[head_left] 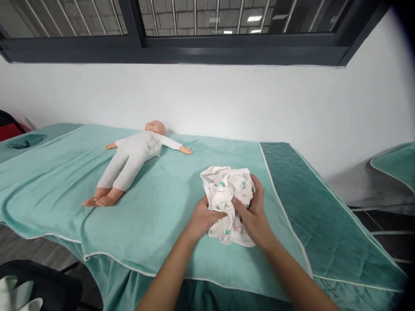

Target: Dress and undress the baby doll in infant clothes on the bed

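Observation:
Bunched up between my two hands is a white cloth garment (227, 185) with small green and dark prints, likely baby clothing, though its exact kind is hidden by the folds. My left hand (205, 218) grips its lower left side, thumb across the front. On the right side, my right hand (251, 207) has its thumb pressed into the folds and its fingers behind. A baby doll (132, 151) in a white long-sleeved body suit lies on its back to the left, apart from both hands, with arms spread and bare feet towards me.
A light green blanket (155, 233) with white edging covers the bed. Darker quilted green cover (324, 216) shows at right. Behind stands a white wall (207, 99) below a dark window frame (207, 55). A black chair (42, 285) with cloths on it is at lower left.

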`<control>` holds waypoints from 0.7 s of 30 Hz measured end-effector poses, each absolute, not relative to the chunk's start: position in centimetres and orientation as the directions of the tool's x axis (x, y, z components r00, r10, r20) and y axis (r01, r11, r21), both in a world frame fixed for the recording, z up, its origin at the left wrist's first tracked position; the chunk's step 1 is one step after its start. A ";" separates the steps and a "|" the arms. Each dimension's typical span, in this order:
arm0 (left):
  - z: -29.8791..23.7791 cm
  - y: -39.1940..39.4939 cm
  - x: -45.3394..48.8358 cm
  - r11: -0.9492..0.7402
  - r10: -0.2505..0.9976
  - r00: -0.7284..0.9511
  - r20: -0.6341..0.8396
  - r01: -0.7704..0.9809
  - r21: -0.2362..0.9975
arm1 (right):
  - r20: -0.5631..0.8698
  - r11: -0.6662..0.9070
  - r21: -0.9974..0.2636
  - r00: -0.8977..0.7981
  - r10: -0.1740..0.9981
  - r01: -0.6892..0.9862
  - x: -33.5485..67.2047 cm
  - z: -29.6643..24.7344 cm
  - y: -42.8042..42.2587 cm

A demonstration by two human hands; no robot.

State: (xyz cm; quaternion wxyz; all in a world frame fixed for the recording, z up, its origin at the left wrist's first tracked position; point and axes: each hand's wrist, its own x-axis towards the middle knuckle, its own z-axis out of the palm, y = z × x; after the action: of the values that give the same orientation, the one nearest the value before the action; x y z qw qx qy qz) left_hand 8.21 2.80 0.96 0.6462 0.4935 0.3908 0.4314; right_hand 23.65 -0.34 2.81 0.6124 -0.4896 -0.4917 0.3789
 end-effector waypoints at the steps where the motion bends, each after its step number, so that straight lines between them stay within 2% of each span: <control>1: 1.0 2.7 8.2 0.134 0.945 0.319 -0.074 -0.172 0.976 | 0.229 0.226 -0.973 0.139 0.963 0.038 23.9 2.7 -0.9; 3: 1.2 2.6 8.2 0.110 0.943 0.329 -0.047 -0.176 0.978 | 0.182 0.185 -0.980 -0.042 0.982 0.069 24.2 2.6 -1.9; 5: 1.3 2.6 8.2 0.096 0.940 0.339 -0.034 -0.166 0.981 | 0.162 0.175 -0.975 -0.104 0.981 0.136 24.1 2.2 -2.4; 9: 0.9 2.6 8.2 0.115 0.949 0.309 -0.067 -0.138 0.984 | 0.211 0.171 -0.929 0.091 0.973 0.327 24.4 1.5 -2.0; 13: 0.3 2.8 8.4 0.154 0.971 0.219 -0.098 -0.260 0.953 | 0.263 0.177 -0.928 0.244 0.933 0.327 27.5 3.1 -1.3; 17: 0.5 2.8 8.6 0.164 0.984 0.126 -0.122 -0.420 0.893 | 0.374 0.230 -0.909 0.436 0.819 0.348 32.8 7.0 -1.9; 19: 0.6 2.8 8.6 0.151 0.989 0.078 -0.129 -0.469 0.870 | 0.407 0.171 -0.879 0.510 0.758 0.446 35.9 8.1 -2.2; 21: 0.7 2.8 8.7 0.144 0.989 0.058 -0.132 -0.507 0.850 | 0.404 0.035 -0.832 0.562 0.721 0.553 39.1 7.5 -2.2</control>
State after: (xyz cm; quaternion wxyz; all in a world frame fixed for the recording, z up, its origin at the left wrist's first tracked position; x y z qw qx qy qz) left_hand 8.65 2.83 0.68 0.6543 0.3180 0.3791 0.5719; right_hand 39.09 -2.23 7.53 0.5519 -0.6904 -0.4615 0.0763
